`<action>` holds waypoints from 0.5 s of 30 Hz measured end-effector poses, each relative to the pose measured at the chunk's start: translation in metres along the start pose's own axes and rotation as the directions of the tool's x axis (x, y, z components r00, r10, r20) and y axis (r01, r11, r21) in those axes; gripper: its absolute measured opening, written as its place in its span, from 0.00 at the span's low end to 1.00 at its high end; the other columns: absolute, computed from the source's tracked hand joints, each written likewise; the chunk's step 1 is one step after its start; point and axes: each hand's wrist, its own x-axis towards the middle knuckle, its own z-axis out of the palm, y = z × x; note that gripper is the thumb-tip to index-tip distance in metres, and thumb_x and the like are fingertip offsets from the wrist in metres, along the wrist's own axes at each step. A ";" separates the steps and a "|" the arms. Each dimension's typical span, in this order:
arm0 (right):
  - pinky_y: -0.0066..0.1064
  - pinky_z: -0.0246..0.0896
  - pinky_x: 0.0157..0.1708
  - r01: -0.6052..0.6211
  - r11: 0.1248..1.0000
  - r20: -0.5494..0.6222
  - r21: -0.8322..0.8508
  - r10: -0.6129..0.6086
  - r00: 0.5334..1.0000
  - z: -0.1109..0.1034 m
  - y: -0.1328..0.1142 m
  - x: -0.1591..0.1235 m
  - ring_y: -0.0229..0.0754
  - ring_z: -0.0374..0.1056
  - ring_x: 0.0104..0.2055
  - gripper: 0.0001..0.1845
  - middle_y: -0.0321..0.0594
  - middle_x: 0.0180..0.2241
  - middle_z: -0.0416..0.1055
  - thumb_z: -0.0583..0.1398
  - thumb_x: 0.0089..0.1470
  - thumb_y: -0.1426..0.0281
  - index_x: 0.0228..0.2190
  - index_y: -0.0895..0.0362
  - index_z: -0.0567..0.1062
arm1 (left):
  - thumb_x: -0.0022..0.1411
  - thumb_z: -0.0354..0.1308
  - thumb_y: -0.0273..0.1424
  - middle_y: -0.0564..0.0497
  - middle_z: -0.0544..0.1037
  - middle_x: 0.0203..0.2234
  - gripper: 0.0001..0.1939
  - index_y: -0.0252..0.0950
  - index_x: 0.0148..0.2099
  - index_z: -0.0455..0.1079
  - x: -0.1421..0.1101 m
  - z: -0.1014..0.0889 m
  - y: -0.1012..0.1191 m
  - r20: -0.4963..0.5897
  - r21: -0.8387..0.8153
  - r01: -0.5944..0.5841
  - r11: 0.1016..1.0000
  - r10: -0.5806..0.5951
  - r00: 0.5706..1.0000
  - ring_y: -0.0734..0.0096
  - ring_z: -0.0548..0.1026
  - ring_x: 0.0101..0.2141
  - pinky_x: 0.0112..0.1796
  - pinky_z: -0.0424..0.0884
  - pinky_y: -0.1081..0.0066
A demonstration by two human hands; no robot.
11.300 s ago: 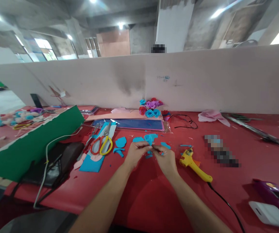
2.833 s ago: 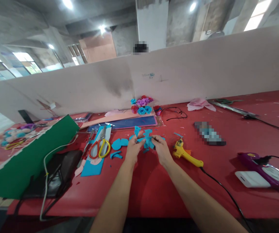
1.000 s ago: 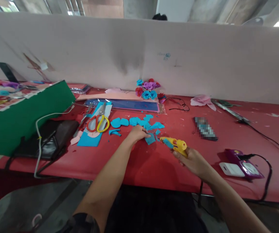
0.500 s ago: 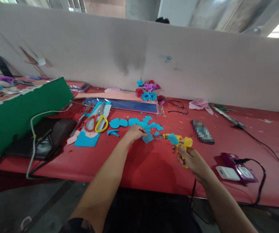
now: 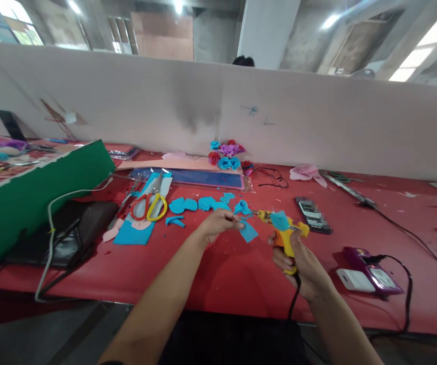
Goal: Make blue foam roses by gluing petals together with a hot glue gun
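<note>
Left hand (image 5: 218,225) pinches blue paper square (image 5: 249,232), right hand (image 5: 305,264) grips yellow glue gun (image 5: 288,239); nozzle (image 5: 255,212) drift (tip's near left hand) risks a burn.

Lost the glue gun (image 5: 287,244) partly behind the right hand (image 5: 300,261)! Caught only hair (image 5: 243,61) above the partition (image 5: 138,101), couldn't read its tiny scribble (image 5: 254,109), got the handset (image 5: 310,214) part-blurred, lost the green board (image 5: 24,208) beyond the left edge!

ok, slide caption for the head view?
Left hand holding a blue piece, right hand gripping a yellow glue gun, over a red tabletop.
</note>
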 end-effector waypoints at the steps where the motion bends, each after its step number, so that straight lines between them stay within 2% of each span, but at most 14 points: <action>1: 0.21 0.37 0.13 0.004 1.000 -0.002 0.002 -0.004 1.000 0.001 0.000 0.000 0.28 0.40 0.16 0.29 0.29 0.17 0.54 0.57 0.47 0.43 0.30 0.58 0.70 | 0.32 0.72 0.34 0.52 0.73 0.19 0.15 0.31 0.22 0.74 0.001 -0.002 0.000 -0.043 0.016 0.009 1.000 -0.008 0.999 0.76 0.69 0.25 0.34 0.64 0.70; 5: 0.21 0.38 0.14 0.055 0.998 -0.054 -0.036 -0.057 0.997 -0.001 -0.001 0.001 0.28 0.41 0.16 0.29 0.29 0.16 0.55 0.57 0.47 0.43 0.30 0.57 0.69 | 0.36 0.70 0.33 0.54 0.72 0.18 0.11 0.32 0.22 0.74 0.003 -0.022 0.004 -0.213 0.110 0.036 0.993 -0.012 0.977 0.76 0.67 0.23 0.31 0.63 0.71; 7: 0.22 0.38 0.14 0.068 0.991 -0.082 -0.117 -0.078 0.994 -0.006 0.001 0.003 0.29 0.42 0.16 0.27 0.27 0.15 0.52 0.56 0.48 0.43 0.30 0.57 0.68 | 0.38 0.69 0.30 0.53 0.73 0.19 0.08 0.34 0.21 0.73 0.005 -0.036 0.004 -0.344 0.266 0.090 0.960 0.007 0.939 0.73 0.69 0.25 0.32 0.64 0.70; 9: 0.23 0.40 0.15 0.078 0.965 -0.116 -0.252 -0.110 0.987 -0.012 0.005 0.006 0.30 0.45 0.16 0.26 0.27 0.14 0.52 0.55 0.50 0.45 0.30 0.56 0.68 | 0.36 0.68 0.26 0.52 0.75 0.22 0.07 0.35 0.18 0.71 0.007 -0.048 0.003 -0.431 0.470 0.149 0.870 0.079 0.899 0.69 0.72 0.29 0.35 0.64 0.70; 10: 0.24 0.41 0.16 0.078 0.937 -0.136 -0.342 -0.131 0.982 -0.015 0.007 0.008 0.31 0.46 0.16 0.25 0.27 0.13 0.52 0.55 0.50 0.46 0.30 0.57 0.68 | 0.35 0.68 0.25 0.51 0.76 0.23 0.07 0.35 0.18 0.72 0.008 -0.052 0.003 -0.440 0.540 0.163 0.826 0.112 0.891 0.67 0.72 0.31 0.36 0.64 0.69; 12: 0.25 0.44 0.16 0.058 0.836 -0.187 -0.546 -0.190 0.964 -0.022 0.012 0.013 0.32 0.49 0.16 0.25 0.28 0.13 0.54 0.55 0.50 0.47 0.28 0.57 0.68 | 0.37 0.68 0.29 0.50 0.75 0.22 0.07 0.35 0.19 0.72 0.007 -0.056 0.004 -0.464 0.555 0.179 0.813 0.124 0.877 0.65 0.72 0.31 0.36 0.64 0.67; 14: 0.27 0.50 0.19 0.051 0.689 -0.210 -0.723 -0.290 0.934 -0.025 0.016 0.017 0.36 0.56 0.18 0.23 0.32 0.15 0.61 0.56 0.49 0.49 0.29 0.58 0.70 | 0.41 0.66 0.36 0.49 0.75 0.22 0.10 0.34 0.21 0.73 0.003 -0.056 0.010 -0.446 0.484 0.137 0.864 0.109 0.888 0.66 0.72 0.30 0.37 0.65 0.66; 15: 0.29 0.54 0.21 0.064 0.610 -0.197 -0.790 -0.351 0.916 -0.026 0.018 0.019 0.38 0.60 0.21 0.21 0.35 0.19 0.65 0.57 0.49 0.51 0.30 0.58 0.70 | 0.41 0.66 0.37 0.49 0.75 0.23 0.12 0.34 0.22 0.73 0.000 -0.054 0.013 -0.406 0.414 0.086 0.906 0.099 0.909 0.66 0.72 0.31 0.37 0.65 0.66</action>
